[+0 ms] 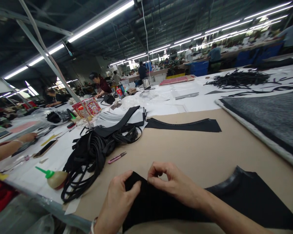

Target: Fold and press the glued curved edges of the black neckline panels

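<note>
A large black fabric piece point(256, 195) lies along the near edge of the brown board point(185, 149). My left hand point(123, 195) pinches its left end between thumb and fingers. Just to the right, my right hand point(171, 182) has thumb and fingertips together at the upper edge of the same cloth. A narrower black curved piece point(185, 125) rests flat farther back on the board. Pink-handled thread snips point(117, 157) lie beyond my left hand, beside a tangled heap of black strips point(95, 149).
At the left are a glue bottle point(56, 178) with a green nozzle, a phone point(45, 149) and another person's arm point(12, 148). Grey fabric point(271, 117) covers the right side. A pile of black strips point(236, 79) sits farther back. Several people work beyond.
</note>
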{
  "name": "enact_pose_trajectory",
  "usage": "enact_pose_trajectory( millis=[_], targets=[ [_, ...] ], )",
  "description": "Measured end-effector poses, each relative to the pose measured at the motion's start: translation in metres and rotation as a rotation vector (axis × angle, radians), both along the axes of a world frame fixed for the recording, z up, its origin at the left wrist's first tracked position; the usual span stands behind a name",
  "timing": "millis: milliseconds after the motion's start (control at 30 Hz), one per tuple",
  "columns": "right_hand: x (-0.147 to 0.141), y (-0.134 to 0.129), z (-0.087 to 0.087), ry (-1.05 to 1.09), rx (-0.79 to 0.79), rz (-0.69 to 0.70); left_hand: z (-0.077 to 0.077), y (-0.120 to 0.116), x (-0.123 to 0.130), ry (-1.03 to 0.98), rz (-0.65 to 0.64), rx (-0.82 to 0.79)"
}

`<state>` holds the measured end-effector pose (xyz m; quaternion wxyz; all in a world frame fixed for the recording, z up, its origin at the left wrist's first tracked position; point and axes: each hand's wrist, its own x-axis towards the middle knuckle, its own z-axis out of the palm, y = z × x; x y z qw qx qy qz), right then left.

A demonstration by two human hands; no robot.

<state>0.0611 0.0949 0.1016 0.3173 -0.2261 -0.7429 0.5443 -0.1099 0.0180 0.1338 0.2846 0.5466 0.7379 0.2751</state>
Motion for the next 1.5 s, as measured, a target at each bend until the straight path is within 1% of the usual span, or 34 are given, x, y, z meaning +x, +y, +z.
enact_pose_trajectory(
  millis=[100,167,233,333,467,600,700,833,967,1033,1200,1267,1333,1400,1500],
  targets=[
    [-0.001,0.004,-0.003,-0.016,0.050,-0.053,0.002,0.001,-0.002,-0.171,-0.024,-0.039],
    [-0.003,0.005,-0.004,-0.071,0.085,-0.015,0.002,0.001,-0.003,-0.221,-0.021,-0.063],
    [-0.006,0.005,-0.004,-0.136,0.134,0.044,0.001,0.000,-0.004,-0.225,-0.024,-0.064],
    [-0.007,0.004,-0.001,-0.215,0.234,0.077,0.001,0.000,-0.004,-0.220,-0.047,-0.058],
    [-0.005,0.001,0.001,-0.284,0.340,0.075,0.002,0.001,-0.006,-0.195,-0.079,-0.057],
    [-0.005,-0.002,0.001,-0.310,0.453,0.047,0.002,0.002,-0.007,-0.175,-0.106,-0.069],
    [-0.007,-0.003,0.002,-0.323,0.486,0.035,-0.001,0.001,-0.009,-0.200,-0.116,-0.059],
    [-0.008,-0.003,0.004,-0.328,0.465,0.049,-0.005,-0.001,-0.013,-0.230,-0.085,-0.041],
    [-0.011,-0.001,0.002,-0.274,0.336,0.076,-0.003,-0.001,-0.015,-0.294,-0.061,-0.083],
    [-0.013,0.000,0.000,-0.244,0.303,0.069,-0.002,0.001,-0.013,-0.314,-0.064,-0.077],
    [-0.020,-0.001,0.001,-0.295,0.345,0.046,0.000,0.003,-0.011,-0.308,-0.093,-0.070],
    [-0.023,-0.002,0.003,-0.308,0.388,0.036,-0.001,0.002,-0.011,-0.310,-0.080,-0.089],
    [-0.024,-0.002,0.003,-0.315,0.416,0.013,-0.002,0.002,-0.011,-0.343,-0.039,-0.083],
    [-0.025,0.000,0.000,-0.288,0.358,0.020,-0.003,0.003,-0.011,-0.410,0.012,-0.074],
    [-0.022,0.008,-0.009,-0.137,0.140,0.098,-0.006,0.005,-0.013,-0.499,0.076,-0.081]
  ],
)
